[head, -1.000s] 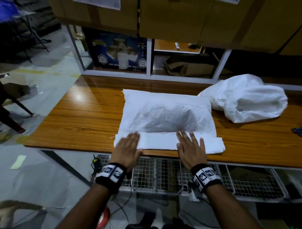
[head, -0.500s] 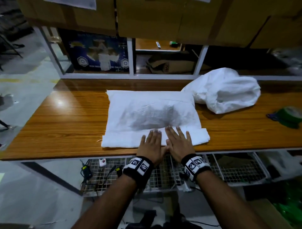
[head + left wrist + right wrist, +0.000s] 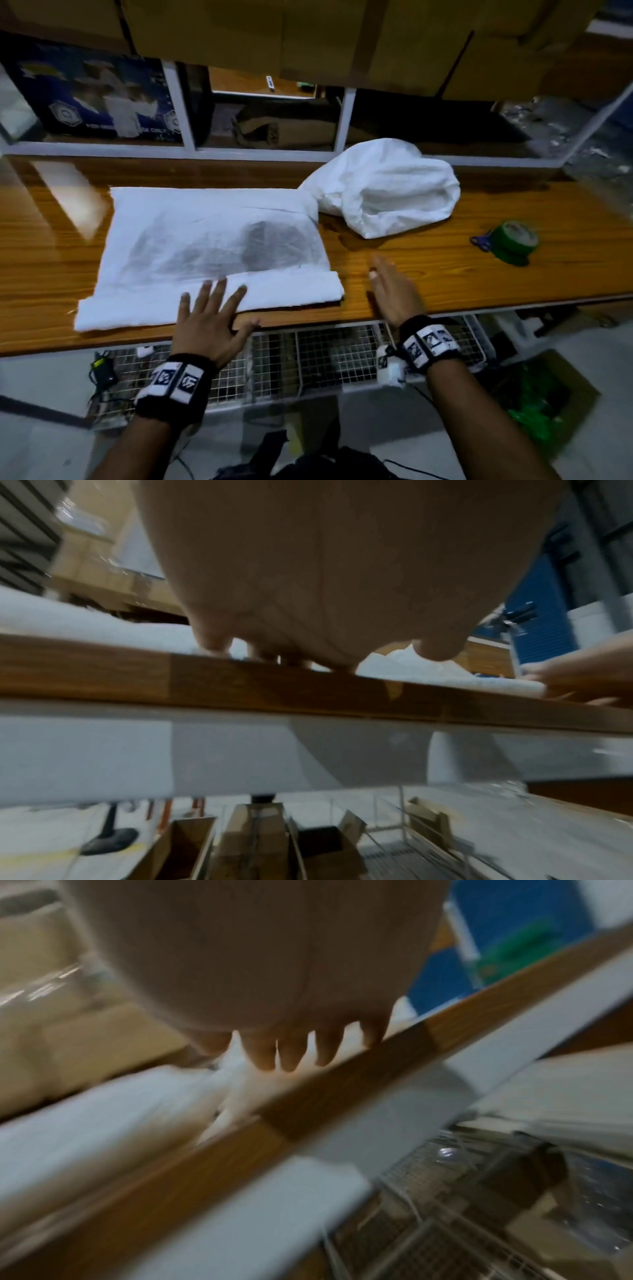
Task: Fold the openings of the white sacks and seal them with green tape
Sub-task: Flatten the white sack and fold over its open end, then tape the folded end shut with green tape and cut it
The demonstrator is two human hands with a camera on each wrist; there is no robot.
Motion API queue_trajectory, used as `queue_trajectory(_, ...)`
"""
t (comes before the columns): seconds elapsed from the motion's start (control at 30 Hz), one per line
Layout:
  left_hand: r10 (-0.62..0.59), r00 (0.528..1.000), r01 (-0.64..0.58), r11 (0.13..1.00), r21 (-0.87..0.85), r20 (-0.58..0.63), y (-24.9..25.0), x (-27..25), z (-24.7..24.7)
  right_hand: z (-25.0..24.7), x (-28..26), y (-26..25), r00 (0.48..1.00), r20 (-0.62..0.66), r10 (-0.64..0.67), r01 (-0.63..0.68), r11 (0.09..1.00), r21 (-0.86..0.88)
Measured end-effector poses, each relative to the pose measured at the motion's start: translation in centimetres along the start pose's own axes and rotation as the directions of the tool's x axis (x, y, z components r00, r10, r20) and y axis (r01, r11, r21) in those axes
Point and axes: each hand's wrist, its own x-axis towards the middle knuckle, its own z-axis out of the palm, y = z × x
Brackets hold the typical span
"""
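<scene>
A flat white sack (image 3: 212,236) lies on the wooden table (image 3: 479,281) with its near edge folded over into a band (image 3: 291,287). My left hand (image 3: 212,308) presses flat on that fold with fingers spread. My right hand (image 3: 390,287) hovers open over bare table just right of the sack, blurred, holding nothing. A second white sack (image 3: 387,188), bulging and crumpled, lies behind at the right. The roll of green tape (image 3: 513,241) rests on the table at the far right. In the left wrist view the left hand (image 3: 308,647) lies on the white fold (image 3: 411,669).
Purple-handled scissors (image 3: 481,241) lie against the tape roll. White shelving (image 3: 185,113) with cardboard boxes (image 3: 308,34) rises behind the table. A wire rack (image 3: 325,356) sits under the table's front edge. A box with green material (image 3: 537,404) stands on the floor at the right.
My right hand has left the fold and moved right toward the tape side. My left hand stays pressing the fold. The view has swung right.
</scene>
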Motion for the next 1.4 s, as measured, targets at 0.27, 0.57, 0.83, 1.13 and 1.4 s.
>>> queue_trajectory(0.27,-0.094,0.996,0.094,0.995,-0.039,0.000,4.0,3.2,0.2,-10.7,7.5,17.2,0.710,-0.543,0.449,-0.537,0.844,-0.003)
queue_trajectory(0.57,-0.138,0.988,0.134,0.989,-0.061,-0.063,5.2,4.1,0.7,-11.4,7.0,24.1,0.701,-0.569,0.429,-0.517,0.856,0.008)
queue_trajectory(0.83,-0.128,0.991,0.126,0.991,-0.055,-0.038,4.8,3.6,0.2,-10.0,1.9,13.3,0.805,-0.590,-0.059,0.056,0.998,-0.023)
queue_trajectory(1.13,-0.023,0.999,0.022,1.000,-0.013,-0.029,0.8,-1.0,0.2,-0.9,-1.4,-3.8,0.841,-0.358,-0.405,0.473,0.872,0.125)
queue_trajectory(1.4,0.048,0.999,-0.018,0.723,-0.691,0.024,-3.9,-2.2,-2.3,6.3,-4.9,-17.0,0.835,-0.218,-0.506,0.538,0.833,0.128)
